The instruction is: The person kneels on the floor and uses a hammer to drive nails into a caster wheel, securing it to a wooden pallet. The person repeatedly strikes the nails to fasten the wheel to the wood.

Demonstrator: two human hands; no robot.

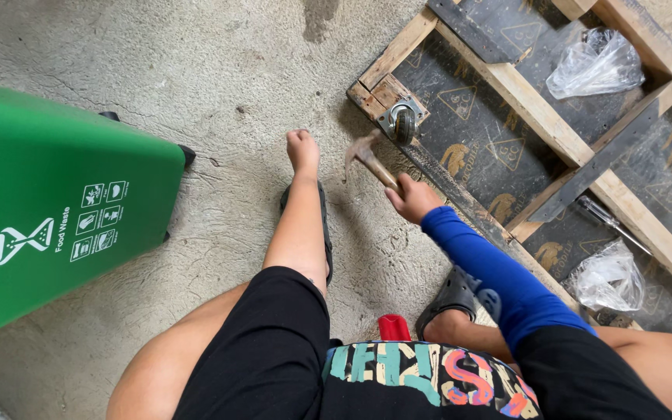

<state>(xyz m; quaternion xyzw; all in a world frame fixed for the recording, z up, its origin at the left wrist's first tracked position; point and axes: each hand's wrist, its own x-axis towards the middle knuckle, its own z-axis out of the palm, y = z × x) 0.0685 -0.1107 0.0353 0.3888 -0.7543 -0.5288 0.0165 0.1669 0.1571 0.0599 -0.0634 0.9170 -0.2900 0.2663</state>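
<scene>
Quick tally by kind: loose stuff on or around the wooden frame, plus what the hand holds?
Clear plastic bags: 2
Hammer, in right hand: 1
Caster wheel: 1
Screwdriver: 1
Green bin: 1
Total: 6

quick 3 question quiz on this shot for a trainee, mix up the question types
1. True or false: the right hand grips a hammer whose head is blurred.
2. Multiple choice: the caster wheel sits on which part of the wooden frame? A) its corner nearest the hammer B) its middle rail C) its far edge
3. Fill in: the left hand is closed into a fist and holds ____.

Key: 1 true; 2 A; 3 nothing
</scene>
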